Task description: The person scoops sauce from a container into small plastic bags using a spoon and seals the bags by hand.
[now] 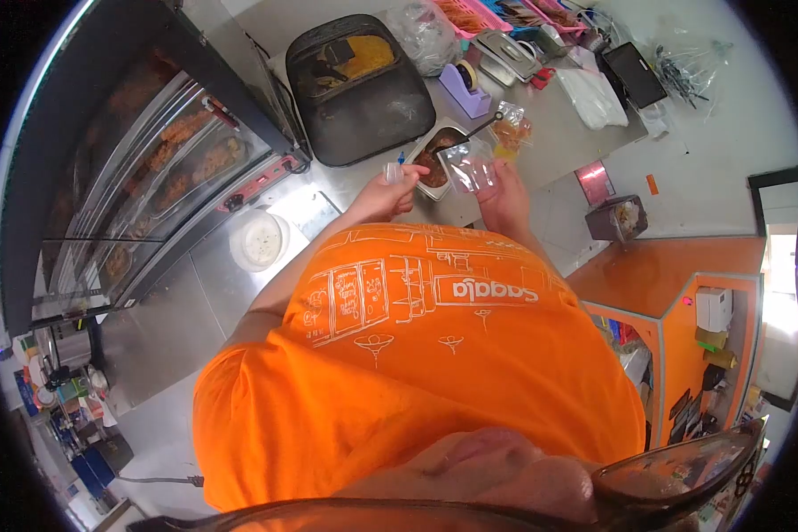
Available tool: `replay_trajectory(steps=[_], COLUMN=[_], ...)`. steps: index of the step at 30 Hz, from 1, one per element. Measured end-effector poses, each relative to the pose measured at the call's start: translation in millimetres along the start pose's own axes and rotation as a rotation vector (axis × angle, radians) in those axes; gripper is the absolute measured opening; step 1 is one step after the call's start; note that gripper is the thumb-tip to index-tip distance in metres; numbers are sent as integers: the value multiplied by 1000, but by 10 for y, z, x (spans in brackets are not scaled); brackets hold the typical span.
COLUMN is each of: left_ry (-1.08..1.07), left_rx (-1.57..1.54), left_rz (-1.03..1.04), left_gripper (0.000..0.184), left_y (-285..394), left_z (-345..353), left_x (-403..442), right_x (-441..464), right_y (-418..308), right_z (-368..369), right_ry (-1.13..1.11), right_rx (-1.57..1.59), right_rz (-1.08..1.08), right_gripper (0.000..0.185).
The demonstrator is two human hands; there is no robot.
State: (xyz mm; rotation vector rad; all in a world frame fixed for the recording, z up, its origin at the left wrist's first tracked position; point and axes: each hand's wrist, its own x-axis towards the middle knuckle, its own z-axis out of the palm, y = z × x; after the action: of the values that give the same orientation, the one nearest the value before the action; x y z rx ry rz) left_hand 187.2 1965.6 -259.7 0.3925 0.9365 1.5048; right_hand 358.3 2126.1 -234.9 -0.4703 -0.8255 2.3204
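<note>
My left hand is closed around a small clear plastic piece, possibly a bag or cup, with one finger pointing right toward a metal tray. In that tray lies a dark reddish-brown sauce, and a dark-handled utensil leans out of it. My right hand grips a clear plastic bag just right of the tray. Beyond the bag, a filled clear packet with orange contents rests on the steel counter.
A black container stands behind the tray, near a purple tape dispenser. At left is a glass-fronted food cabinet, with a round white tub below. A bin and orange cabinet are at right.
</note>
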Motion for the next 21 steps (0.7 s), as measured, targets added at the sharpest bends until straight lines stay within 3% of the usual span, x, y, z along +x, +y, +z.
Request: replay_trajectory(steps=[5,8,12,15,18,21], left_ry=[164,63,93,197,306,330], left_rx=[-92,-38,160,182,293,383], left_rz=[24,-206,-103,-81,-3,85], left_gripper=[33,27,20,20,21,23], left_y=[106,289,199,217,237,126], left_z=[247,301,251,274,336,356], left_x=[-37,-150,-86,-98,-110,-33], right_x=[12,-1,27,33,69,-68], right_y=[115,157,197,313,451,364], right_z=[6,11,-118,-193,-243,6], right_ry=[-99,-125,-51,223,115,-242], right_rx=[83,53,-3,-456,-877,-1019], right_rz=[98,129,185,90,-386,-107], right_gripper=[17,18,15,15,22,21])
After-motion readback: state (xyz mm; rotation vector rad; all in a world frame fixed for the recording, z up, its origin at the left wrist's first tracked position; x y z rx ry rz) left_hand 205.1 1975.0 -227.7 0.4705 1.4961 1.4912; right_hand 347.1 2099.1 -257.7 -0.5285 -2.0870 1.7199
